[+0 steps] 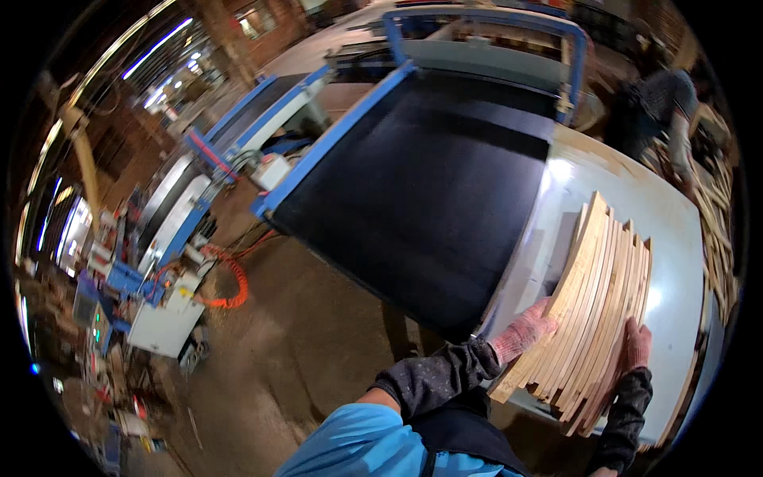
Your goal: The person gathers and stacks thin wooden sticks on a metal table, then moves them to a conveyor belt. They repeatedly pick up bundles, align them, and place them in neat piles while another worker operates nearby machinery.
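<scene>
Pale wooden strips (596, 310) lie bunched lengthwise on the shiny grey worktop (674, 246) in the head view; the gloved left hand (523, 330) grips their left side, the gloved right hand (637, 346) their right, beside a black conveyor belt (421, 191).

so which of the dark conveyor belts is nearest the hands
The wide black belt, nearest the left hand, beside the pale table bearing wooden strips; the narrower belt lies farther off, to its left.

Brown floor (270, 350), bright strip light (157, 49)
</scene>
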Tool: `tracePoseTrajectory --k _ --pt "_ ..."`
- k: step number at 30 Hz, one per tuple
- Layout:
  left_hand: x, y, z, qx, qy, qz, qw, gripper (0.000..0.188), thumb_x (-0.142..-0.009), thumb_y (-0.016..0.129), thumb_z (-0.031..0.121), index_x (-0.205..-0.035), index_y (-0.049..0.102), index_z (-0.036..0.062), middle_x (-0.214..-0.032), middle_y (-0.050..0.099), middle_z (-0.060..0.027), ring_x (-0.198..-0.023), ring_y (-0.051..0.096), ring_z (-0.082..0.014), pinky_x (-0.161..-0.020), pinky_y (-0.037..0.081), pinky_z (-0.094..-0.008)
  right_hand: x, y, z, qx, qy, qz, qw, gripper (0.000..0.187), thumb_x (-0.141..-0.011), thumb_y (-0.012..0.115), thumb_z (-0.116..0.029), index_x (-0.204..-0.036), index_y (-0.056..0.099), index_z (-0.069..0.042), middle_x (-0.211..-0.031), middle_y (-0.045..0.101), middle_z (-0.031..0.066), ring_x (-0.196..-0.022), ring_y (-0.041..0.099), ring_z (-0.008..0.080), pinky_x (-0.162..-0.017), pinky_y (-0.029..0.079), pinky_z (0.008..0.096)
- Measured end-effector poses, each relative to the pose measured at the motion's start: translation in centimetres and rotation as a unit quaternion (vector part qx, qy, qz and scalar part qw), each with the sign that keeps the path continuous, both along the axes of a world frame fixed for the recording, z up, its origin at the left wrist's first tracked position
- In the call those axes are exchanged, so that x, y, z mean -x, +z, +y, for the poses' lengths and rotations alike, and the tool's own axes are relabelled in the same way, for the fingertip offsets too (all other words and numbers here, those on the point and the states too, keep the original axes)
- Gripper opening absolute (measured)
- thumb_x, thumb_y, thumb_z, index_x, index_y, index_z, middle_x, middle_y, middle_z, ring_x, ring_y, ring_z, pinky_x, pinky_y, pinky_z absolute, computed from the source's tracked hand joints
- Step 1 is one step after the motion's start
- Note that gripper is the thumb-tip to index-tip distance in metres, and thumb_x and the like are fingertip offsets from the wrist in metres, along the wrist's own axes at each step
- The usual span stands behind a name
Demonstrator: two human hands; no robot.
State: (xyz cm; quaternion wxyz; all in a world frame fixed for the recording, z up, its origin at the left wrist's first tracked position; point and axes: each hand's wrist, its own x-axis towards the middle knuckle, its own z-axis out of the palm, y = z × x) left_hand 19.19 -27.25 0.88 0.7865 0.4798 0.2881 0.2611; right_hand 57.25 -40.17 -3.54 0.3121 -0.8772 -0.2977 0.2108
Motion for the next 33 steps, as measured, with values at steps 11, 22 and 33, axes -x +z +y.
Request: tracePoseTrajectory --k 11,22,33 --pt "-0.2 3.1 -3.3 -0.097 0.061 0.024 0.993 0.06 -0.098 0.061 0.007 -0.157 0.047 0.0019 -0.147 0.062 -0.0117 -0.134 0.057 -0.0208 -0.118 0.042 -0.0361 0.8 -1.0 -0.8 -0.13 0.099 0.132 0.978 0.043 -0.093 0.082 -0.037 -0.083 0.06 -0.002 -0.073 0.055 0.0011 -0.07 0.051 0.0152 -0.066 0.048 0.0377" --pt "3.5 14.5 -8.2 -0.368 0.152 0.231 0.888 0.058 -0.091 0.064 0.02 -0.144 0.058 -0.0028 -0.131 0.065 -0.0217 -0.128 0.058 -0.0333 -0.114 0.042 -0.0454 8.5 14.0 -1.7 -0.088 0.193 0.076 0.974 0.052 -0.086 0.08 -0.046 -0.1 0.079 0.004 -0.087 0.08 0.0145 -0.083 0.076 0.0256 -0.078 0.058 0.0406" --pt "19.1 21.1 -23.1 -0.099 0.446 0.139 0.878 0.042 -0.094 0.068 0.012 -0.134 0.064 -0.0024 -0.108 0.071 -0.0062 -0.095 0.067 -0.0143 -0.086 0.054 -0.029 19.1 19.4 13.4 -0.091 0.248 0.076 0.961 0.054 -0.093 0.077 -0.043 -0.095 0.075 0.011 -0.084 0.076 0.0195 -0.075 0.073 0.0318 -0.073 0.056 0.0443"
